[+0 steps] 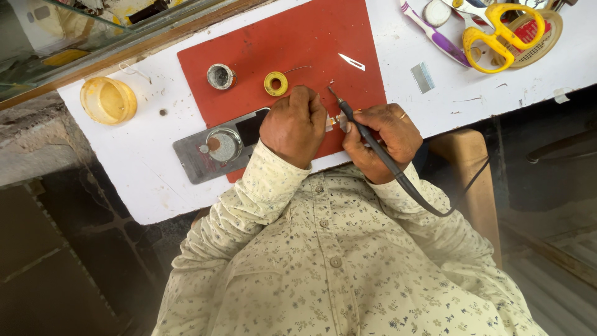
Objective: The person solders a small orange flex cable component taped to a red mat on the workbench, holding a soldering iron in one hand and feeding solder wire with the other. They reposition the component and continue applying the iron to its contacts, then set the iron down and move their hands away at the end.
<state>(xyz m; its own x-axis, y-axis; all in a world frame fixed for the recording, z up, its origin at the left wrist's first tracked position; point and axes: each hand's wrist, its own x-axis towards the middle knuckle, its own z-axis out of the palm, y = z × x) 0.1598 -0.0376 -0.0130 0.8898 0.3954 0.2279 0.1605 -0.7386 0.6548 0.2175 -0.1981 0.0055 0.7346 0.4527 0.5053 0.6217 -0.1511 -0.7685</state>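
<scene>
At the red mat's (280,43) near edge, the right hand (382,140) grips one soldering iron (367,134); the left hand (293,124) pinches one small part (334,122). Two round tins, one yellow spool (275,83), one blade (351,61) lie beyond.

Bright, even daylight on the white tabletop (155,168); soft short shadows; lower left dim; wide-angle bending at frame edges; focus sharp.

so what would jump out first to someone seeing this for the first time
The red mat on the white table, where the right hand grips a dark corded soldering iron beside the closed left hand on a small part. Then the yellow scissors at the top right and the yellow solder spool on the mat.
</scene>
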